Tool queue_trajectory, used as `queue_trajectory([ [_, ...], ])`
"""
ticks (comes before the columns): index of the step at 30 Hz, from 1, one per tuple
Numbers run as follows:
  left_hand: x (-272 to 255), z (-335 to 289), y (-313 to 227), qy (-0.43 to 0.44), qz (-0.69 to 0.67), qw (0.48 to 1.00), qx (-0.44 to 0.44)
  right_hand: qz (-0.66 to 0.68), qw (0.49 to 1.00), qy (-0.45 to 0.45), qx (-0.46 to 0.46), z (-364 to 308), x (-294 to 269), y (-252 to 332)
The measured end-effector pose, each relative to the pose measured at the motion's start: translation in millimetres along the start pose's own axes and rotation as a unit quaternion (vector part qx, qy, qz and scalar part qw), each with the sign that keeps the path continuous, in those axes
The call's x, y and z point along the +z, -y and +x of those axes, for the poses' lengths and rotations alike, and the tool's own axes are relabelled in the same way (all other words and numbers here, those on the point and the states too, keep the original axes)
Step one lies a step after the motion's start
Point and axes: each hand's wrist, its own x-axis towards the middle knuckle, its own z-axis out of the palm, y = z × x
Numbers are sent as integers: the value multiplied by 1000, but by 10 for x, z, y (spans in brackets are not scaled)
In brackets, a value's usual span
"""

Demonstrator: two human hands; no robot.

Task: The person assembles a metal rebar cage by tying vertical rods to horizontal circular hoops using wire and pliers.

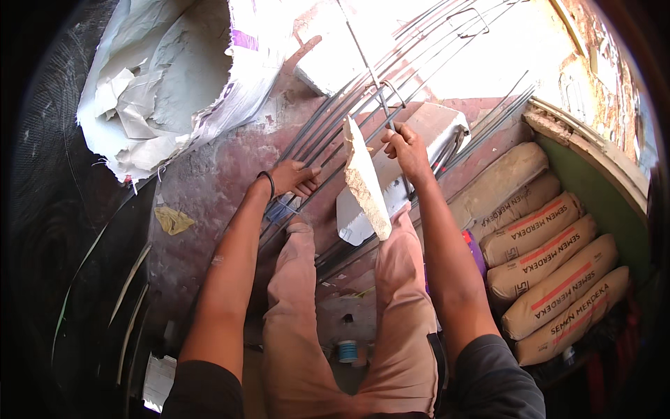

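My left hand, with a dark band on its wrist, rests over a bundle of long thin steel rods; its fingers are curled, and what they hold is hidden. A thin wire loop lies just below that hand. My right hand is closed around the lower part of a thin steel bar that rises up and to the left across the bundle. Between the hands stands a pale, rough-edged slab, its lower end near my right knee. A bent rod ring sits by the bar.
Pale blocks lie under the rods. Brown paper sacks are stacked at the right beside a green wall. A large torn white sack lies open at upper left. A blue spool sits between my legs.
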Motion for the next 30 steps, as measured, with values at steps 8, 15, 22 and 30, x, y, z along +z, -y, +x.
queue_trajectory([
  [8, 193, -101, -158, -51, 16, 998, -20, 180, 981, 26, 64, 61, -46, -110],
  [15, 209, -176, -58, -86, -7, 996, 33, -122, 984, -77, -102, -66, 277, -222],
  [22, 201, -63, -53, -116, -35, 991, 48, -152, 978, -69, -125, -205, 398, -409],
  [30, 295, -98, 91, -172, 64, 973, 139, -54, 994, -81, -49, -403, 112, -235],
])
